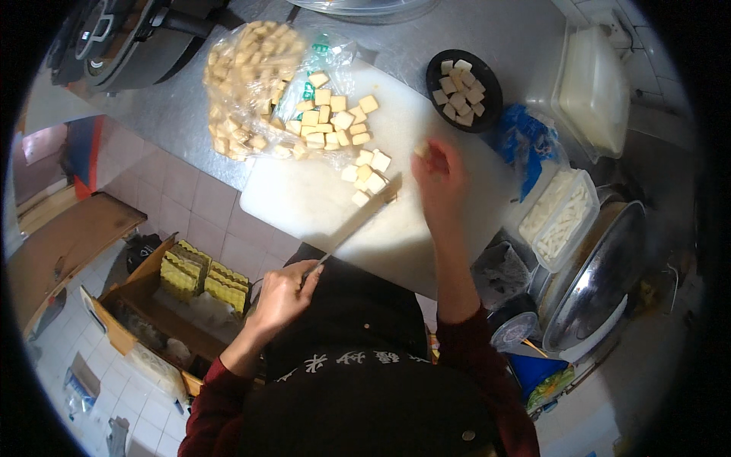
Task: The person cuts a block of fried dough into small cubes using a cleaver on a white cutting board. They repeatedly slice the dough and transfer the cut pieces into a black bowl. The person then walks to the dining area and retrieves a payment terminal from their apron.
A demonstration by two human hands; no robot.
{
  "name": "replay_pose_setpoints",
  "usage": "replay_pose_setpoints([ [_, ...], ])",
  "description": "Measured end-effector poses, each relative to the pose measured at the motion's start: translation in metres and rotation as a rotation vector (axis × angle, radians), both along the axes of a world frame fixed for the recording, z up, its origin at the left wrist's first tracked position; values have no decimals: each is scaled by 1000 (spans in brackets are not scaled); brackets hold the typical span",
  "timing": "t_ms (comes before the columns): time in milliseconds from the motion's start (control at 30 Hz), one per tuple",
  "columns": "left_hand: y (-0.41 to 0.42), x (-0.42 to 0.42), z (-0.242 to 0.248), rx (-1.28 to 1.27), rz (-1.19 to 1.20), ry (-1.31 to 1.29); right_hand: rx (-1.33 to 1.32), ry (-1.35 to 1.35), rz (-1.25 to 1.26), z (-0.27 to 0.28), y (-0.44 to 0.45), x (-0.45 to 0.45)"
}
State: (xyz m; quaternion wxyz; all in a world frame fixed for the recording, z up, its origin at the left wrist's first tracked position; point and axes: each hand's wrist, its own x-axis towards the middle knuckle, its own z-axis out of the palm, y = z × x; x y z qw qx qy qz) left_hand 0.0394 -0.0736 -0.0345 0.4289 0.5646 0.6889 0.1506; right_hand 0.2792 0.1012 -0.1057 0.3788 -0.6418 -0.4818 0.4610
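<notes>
My left hand [287, 293] grips the handle of a kitchen knife [361, 221], whose blade reaches over a white cutting board [297, 197]. The tip lies close to a small group of pale yellow cubes [376, 182], which look like tofu. Over the board's right part, my right hand [440, 171] is blurred, with a small pale piece between thumb and fingers. More cubes [338, 103] spill from a clear plastic bag [245, 80] at the board's upper left. Beyond my right hand, a black oval bowl [495, 103] holds several pale cubes.
A blue plastic bag [528, 143], a clear tub of white strips [565, 223] and a large metal lid [599, 280] are on the right. A lidded plastic container [594, 91] stands behind them. A dark cooking appliance [131, 45] is upper left; a box with yellow sponge-like blocks [183, 268] lies below left.
</notes>
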Motion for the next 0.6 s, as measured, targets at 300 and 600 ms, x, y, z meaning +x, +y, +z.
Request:
replay_pose_setpoints([
  [300,52,5,4,-99,-134,127,-225,333,-146,-5,-87,-4],
  [600,52,8,2,-84,-138,121,17,182,-125,-16,-88,-18],
])
